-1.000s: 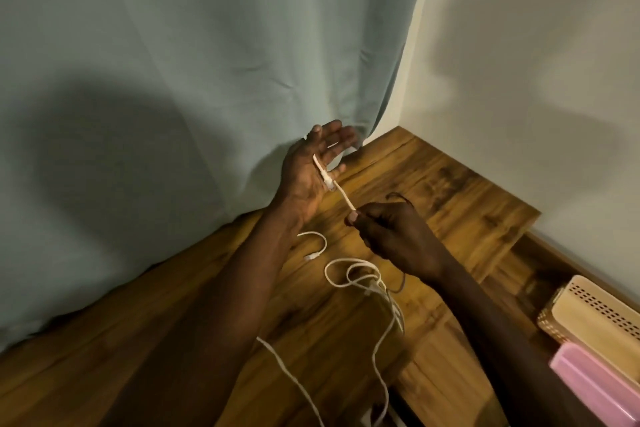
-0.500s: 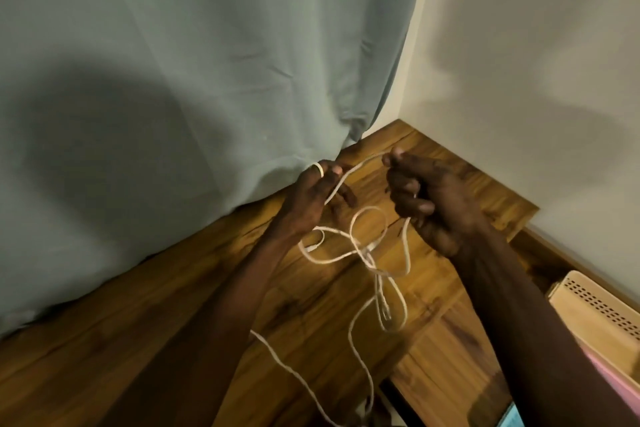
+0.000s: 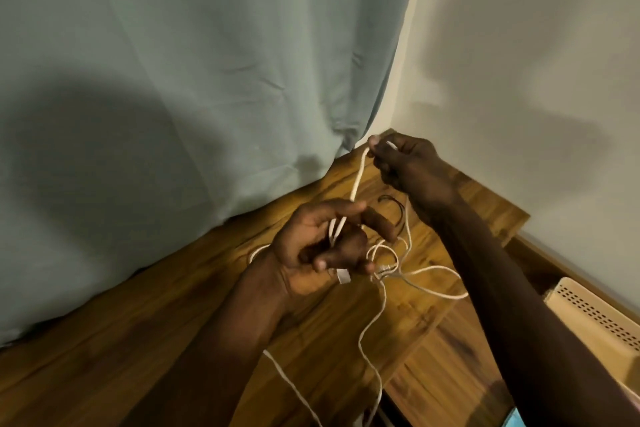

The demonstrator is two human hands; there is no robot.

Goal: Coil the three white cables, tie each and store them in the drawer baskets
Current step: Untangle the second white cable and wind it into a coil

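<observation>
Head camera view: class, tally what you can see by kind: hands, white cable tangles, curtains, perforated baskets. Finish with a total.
Hands: 2, left hand and right hand
White cable tangle: 1
Curtain: 1
Perforated basket: 1
Total: 5

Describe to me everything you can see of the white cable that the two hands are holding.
The white cable is thin, round and flexible. One stretch runs taut from the right hand, which pinches it above, down to the left hand, where a few turns lie around the fingers. A white plug shows under that hand. The rest lies in loose loops on the wooden table and trails off the near edge.
</observation>
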